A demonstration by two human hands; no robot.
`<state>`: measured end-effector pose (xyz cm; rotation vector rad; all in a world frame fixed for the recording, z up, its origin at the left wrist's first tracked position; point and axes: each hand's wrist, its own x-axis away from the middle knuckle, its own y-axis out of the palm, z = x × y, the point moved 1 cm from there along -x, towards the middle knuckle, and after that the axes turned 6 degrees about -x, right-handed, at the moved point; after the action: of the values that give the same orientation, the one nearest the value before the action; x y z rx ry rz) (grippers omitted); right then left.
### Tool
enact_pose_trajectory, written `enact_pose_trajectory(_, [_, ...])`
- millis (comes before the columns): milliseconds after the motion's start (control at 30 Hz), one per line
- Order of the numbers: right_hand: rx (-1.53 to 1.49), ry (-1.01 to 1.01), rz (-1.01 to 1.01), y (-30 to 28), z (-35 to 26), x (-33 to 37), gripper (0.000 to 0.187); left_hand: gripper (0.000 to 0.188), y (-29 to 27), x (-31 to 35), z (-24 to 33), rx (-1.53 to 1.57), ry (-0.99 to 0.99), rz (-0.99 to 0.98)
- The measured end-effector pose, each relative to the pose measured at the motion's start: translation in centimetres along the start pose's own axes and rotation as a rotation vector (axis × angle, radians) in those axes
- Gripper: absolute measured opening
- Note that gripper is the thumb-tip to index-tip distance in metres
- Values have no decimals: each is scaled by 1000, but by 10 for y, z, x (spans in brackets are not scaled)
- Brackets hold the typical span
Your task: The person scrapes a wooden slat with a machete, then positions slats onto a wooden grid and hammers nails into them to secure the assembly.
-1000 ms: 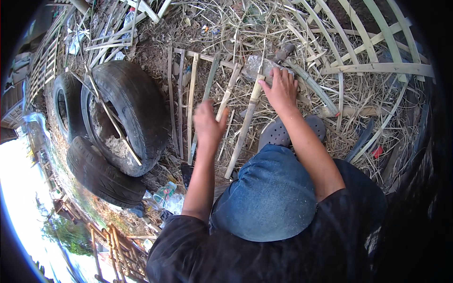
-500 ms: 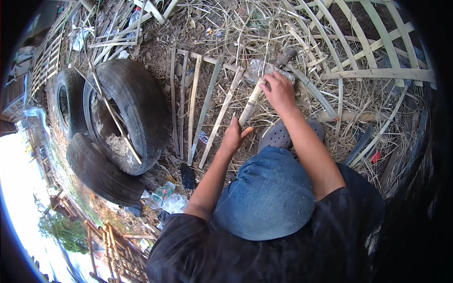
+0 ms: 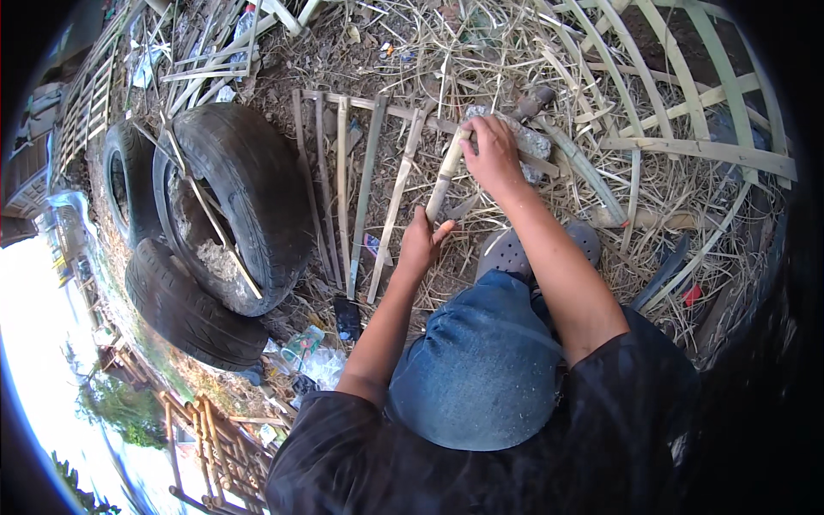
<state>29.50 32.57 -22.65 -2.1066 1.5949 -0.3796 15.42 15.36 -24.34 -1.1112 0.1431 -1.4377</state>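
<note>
Straw-strewn ground (image 3: 412,77) surrounds a big tyre (image 3: 276,172) and, to its right, a row of slats (image 3: 367,184). Beside these, a bamboo strip (image 3: 445,176) spans both hands: the right hand's (image 3: 495,159) grip pinches its upper end; the left hand (image 3: 418,245) meets its lower end, thumb apart, closure unclear. Positioning seems in hand; next calls for steady alignment.

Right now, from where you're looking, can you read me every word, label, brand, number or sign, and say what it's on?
No text can be read.
Too small or blurred to tell: any print on the coloured scrap or crumpled clear plastic.
Large leaning tire: no legible lettering.
Bamboo strip held by the right hand: no visible writing.
</note>
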Motion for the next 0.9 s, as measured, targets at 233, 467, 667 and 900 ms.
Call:
enact_pose_trajectory(233, [178,-39,19,3,9,2,22,59,-1,-13,-4,-77,4,-5])
enact_pose_trajectory(467, [294,14,-71,-10,1,-7,19,61,4,-11,-1,-54,-12,-74])
enact_pose_trajectory(667, [281,30,-75,-7,4,-6,21,61,1,-13,-1,-10,-18,-117])
enact_pose_trajectory(900, [387,-8,-129,-25,-13,0,31,66,6,-12,-3,25,0,-122])
